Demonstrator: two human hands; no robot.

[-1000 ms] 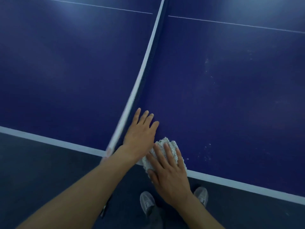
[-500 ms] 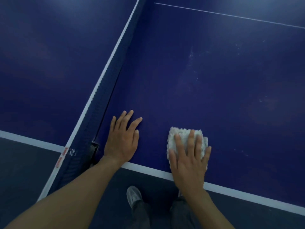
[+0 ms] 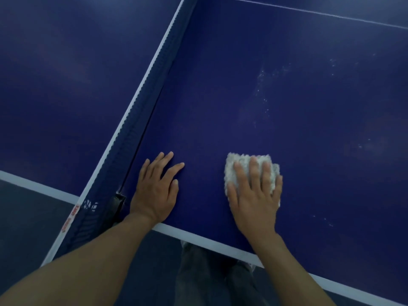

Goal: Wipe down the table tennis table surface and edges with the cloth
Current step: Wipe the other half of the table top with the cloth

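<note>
Two halves of a dark blue, white-lined table tennis counter (image 3: 220,96) fill the frame. They are split by a dark blue net with a white top band (image 3: 141,120), which runs from the top centre down to the lower left. Dark grey floor (image 3: 26,217) shows at the lower left, and a black net clamp (image 3: 118,202) sits at the near edge.

Just right of the clamp, the left hand (image 3: 156,191) lies flat on the blue surface. Its fingers are straight and slightly spread and it holds nothing, so it looks like a brace.

Further right, apart from that hand, a small white, nubbly folded cloth (image 3: 241,157) lies in the lower middle of the frame, a little in from the white edge stripe (image 3: 198,238). The right hand (image 3: 254,202) presses on the cloth with straight, spread fingers that do not curl round it, and the palm covers its near half. Above and to the right, faint white specks (image 3: 262,93) dot the surface and seem not yet wiped.

The cloth looks soft, light and limp. It would probably bunch or slip under a loose palm, so flat pressure across its middle suits the surface. For the edges, draping it over the rim and pinching it there, thumb beneath, seems the surer hold.
</note>
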